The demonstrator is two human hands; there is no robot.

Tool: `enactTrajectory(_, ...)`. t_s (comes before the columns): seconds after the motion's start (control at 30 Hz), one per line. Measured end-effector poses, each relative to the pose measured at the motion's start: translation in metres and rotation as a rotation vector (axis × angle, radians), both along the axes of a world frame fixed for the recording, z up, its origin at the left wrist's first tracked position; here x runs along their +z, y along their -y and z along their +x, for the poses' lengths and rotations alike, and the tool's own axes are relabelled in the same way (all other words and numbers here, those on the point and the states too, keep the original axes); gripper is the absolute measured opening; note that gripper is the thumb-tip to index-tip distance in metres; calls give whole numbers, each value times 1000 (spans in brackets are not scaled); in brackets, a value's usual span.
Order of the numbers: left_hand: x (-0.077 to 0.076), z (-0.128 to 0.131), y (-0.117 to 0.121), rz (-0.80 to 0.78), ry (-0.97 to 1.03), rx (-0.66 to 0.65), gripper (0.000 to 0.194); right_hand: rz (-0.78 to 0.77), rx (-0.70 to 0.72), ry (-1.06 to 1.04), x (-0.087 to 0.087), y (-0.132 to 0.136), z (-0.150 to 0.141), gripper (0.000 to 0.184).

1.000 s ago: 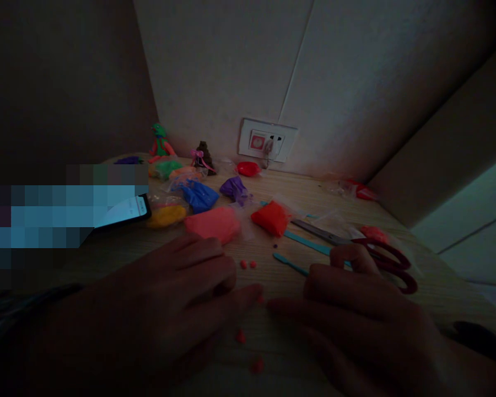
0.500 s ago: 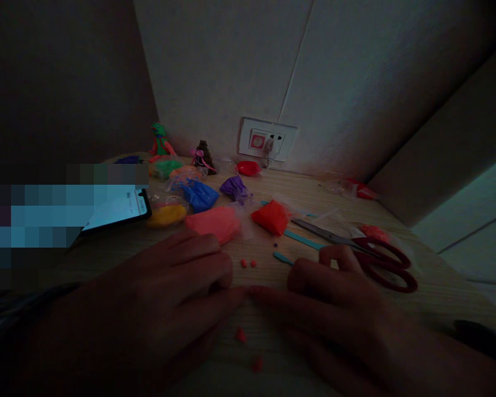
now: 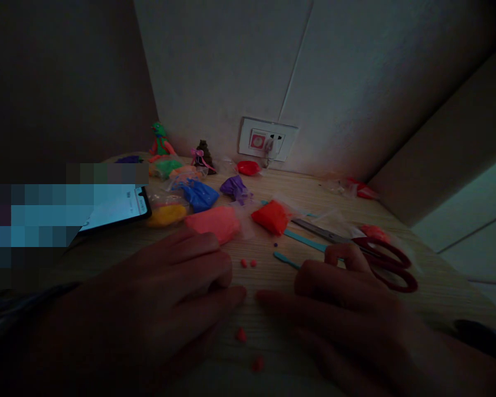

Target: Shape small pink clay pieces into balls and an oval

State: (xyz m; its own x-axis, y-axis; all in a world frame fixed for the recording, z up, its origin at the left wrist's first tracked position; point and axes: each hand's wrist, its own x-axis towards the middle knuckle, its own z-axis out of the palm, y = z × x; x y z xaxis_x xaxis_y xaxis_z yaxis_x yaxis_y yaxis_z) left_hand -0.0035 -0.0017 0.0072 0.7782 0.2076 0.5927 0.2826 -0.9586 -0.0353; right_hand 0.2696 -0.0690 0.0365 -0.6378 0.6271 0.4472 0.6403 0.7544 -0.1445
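Observation:
My left hand [image 3: 177,298] rests low over the wooden table, its index finger stretched out and other fingers bent. Opposite it, my right hand [image 3: 351,314] also points its index finger inward, with a small gap between the two fingertips. Nothing shows in either hand; the thumbs are hidden in shadow. Just beyond the fingertips lie two small pink clay balls [image 3: 248,263]. Closer to me are a small red clay piece [image 3: 241,334] and another red lump [image 3: 258,364]. A teal modelling tool [image 3: 285,259] reaches under my right hand, near a tiny dark bead [image 3: 275,245].
Behind my hands lie bagged pink clay [image 3: 215,223], orange-red clay [image 3: 271,216], blue clay [image 3: 200,195] and yellow clay [image 3: 167,215]. Red-handled scissors [image 3: 384,253] are at right, a phone [image 3: 119,212] at left. Clay figures [image 3: 161,143] stand near the wall socket [image 3: 268,139].
The two index fingertips, touching or nearly so before, have come apart. My right hand has shifted slightly to the right; the left has barely moved.

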Motion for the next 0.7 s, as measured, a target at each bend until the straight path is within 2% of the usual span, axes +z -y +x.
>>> enactTrajectory(0.2, 1, -1, 0, -27, 3, -10, 29, 9, 11, -31, -8, 1, -1, 45)
enactTrajectory(0.33, 1, -1, 1, -13, -1, -10, 29, -72, 16, 27, -6, 1, -2, 37)
enactTrajectory(0.5, 2, -1, 2, 0, 14, -2, 27, -30, 19, -45, -13, 3, 1, 50)
enactTrajectory(0.7, 5, -1, 4, -11, -4, -43, 27, -28, 44, -57, -16, 2, 2, 45)
